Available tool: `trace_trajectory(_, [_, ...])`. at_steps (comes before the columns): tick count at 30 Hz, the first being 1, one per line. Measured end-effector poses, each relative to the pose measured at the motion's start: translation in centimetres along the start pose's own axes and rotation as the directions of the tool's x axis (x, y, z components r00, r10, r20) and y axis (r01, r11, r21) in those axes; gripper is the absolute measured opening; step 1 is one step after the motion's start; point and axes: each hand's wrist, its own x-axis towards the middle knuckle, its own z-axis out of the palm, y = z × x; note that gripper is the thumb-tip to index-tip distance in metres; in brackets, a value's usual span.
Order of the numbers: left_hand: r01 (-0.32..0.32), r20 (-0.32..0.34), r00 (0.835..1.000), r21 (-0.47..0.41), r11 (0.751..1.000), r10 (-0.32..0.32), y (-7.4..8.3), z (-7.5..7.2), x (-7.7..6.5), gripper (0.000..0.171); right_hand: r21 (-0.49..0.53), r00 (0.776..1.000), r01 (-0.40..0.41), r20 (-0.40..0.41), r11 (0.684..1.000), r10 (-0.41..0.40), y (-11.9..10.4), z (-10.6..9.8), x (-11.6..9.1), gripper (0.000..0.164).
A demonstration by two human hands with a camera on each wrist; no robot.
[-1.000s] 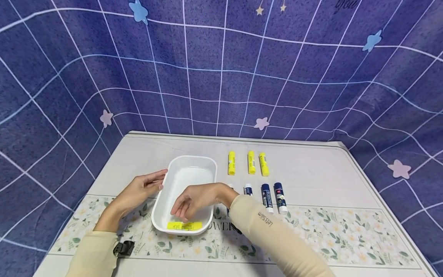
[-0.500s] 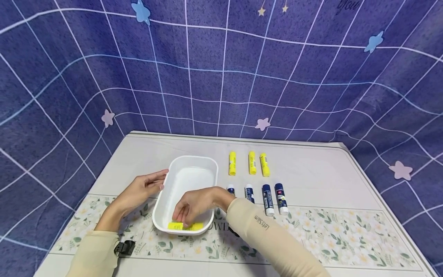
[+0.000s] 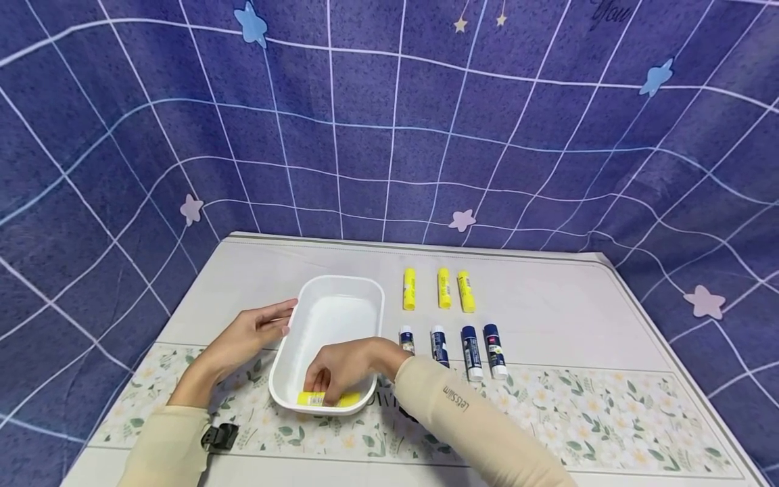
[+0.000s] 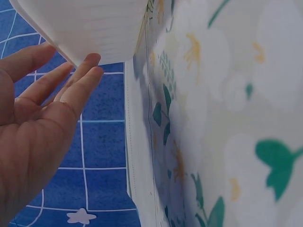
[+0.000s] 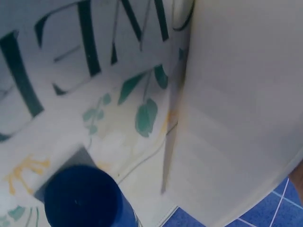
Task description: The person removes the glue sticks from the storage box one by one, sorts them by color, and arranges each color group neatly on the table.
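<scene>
Inside the white plastic tray (image 3: 335,301), a yellow glue stick (image 3: 314,399) lies crosswise along the near end. My right hand (image 3: 345,365) reaches in from the right and pinches it between thumb and fingers, which hide part of its middle. On the tray's left side, my left hand (image 3: 246,333) touches the wall with extended fingers. The left wrist view has those fingertips (image 4: 92,59) right at the tray's rim. In the right wrist view, the tray's outer wall (image 5: 236,94) blocks most of the right hand.
Three yellow glue sticks (image 3: 444,288) lie in a row beyond the tray's right side. Nearer, several dark blue glue sticks (image 3: 471,353) form another row, some close to my right forearm. The white table cover (image 3: 535,297) has a flowered band, and a starry blue curtain (image 3: 389,149) hangs behind.
My right hand has come down onto the yellow glue stick in the tray and now pinches it; the stick has shifted slightly. My left hand stays at the tray's side.
</scene>
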Motion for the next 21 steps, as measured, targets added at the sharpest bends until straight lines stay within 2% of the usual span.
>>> trace_trajectory(12, [-0.008,-0.003,1.000,-0.016,1.000,0.008,-0.16,0.09,0.07,0.057,-0.019,0.999,0.030,-0.024,0.999,-0.030,-0.04,0.01,-0.03,0.032])
trace_trajectory(21, [-0.001,-0.003,1.000,-0.004,1.000,0.001,-0.12,0.01,-0.10,0.058,0.072,0.996,0.060,-0.075,0.996,-0.055,-0.02,-0.62,-0.28,0.032])
